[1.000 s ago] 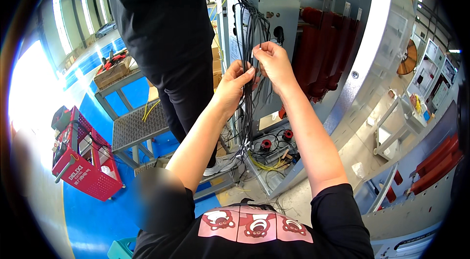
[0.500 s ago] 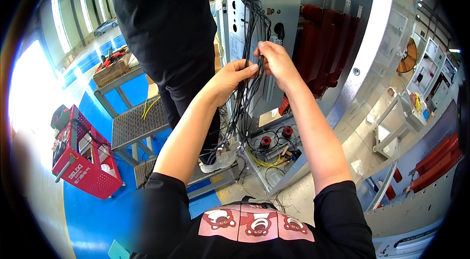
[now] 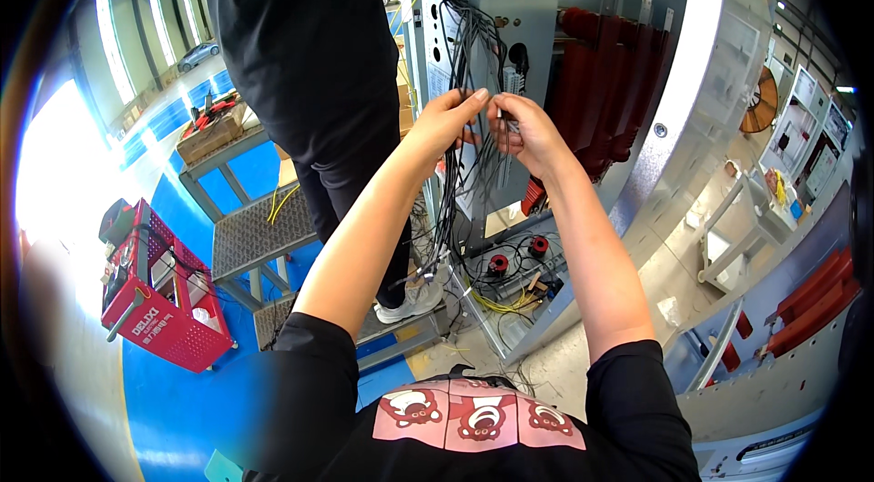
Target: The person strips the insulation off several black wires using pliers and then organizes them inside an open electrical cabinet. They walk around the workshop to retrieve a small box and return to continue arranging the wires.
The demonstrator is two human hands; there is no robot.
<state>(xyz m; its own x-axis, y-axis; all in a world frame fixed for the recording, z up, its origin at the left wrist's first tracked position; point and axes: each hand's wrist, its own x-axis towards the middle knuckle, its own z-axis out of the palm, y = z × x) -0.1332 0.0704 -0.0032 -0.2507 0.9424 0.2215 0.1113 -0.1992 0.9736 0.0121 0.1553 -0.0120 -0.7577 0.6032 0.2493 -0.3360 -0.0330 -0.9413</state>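
A loose bundle of thin black wires (image 3: 466, 27) hangs down in front of a grey metal cabinet box (image 3: 528, 13). Around part of this bundle my left hand (image 3: 448, 125) is closed, thumb pointing toward the other hand. Just to its right, my right hand (image 3: 528, 131) pinches one or more black wires, with thumb and forefinger together and the other fingers curled. Below the hands the wires run on down to their loose ends (image 3: 428, 271). Some strands between the hands are blurred by motion.
Another person in dark trousers (image 3: 305, 54) stands on a metal step platform (image 3: 264, 232) close at left. Dark red insulators (image 3: 605, 91) fill the cabinet's right side. Two red round parts (image 3: 498, 264) sit on its base. A red tool cart (image 3: 168, 300) stands farther left.
My right hand has shifted slightly right and down, drawing strands away from the bundle. My left hand has risen a little. The wires between them have spread.
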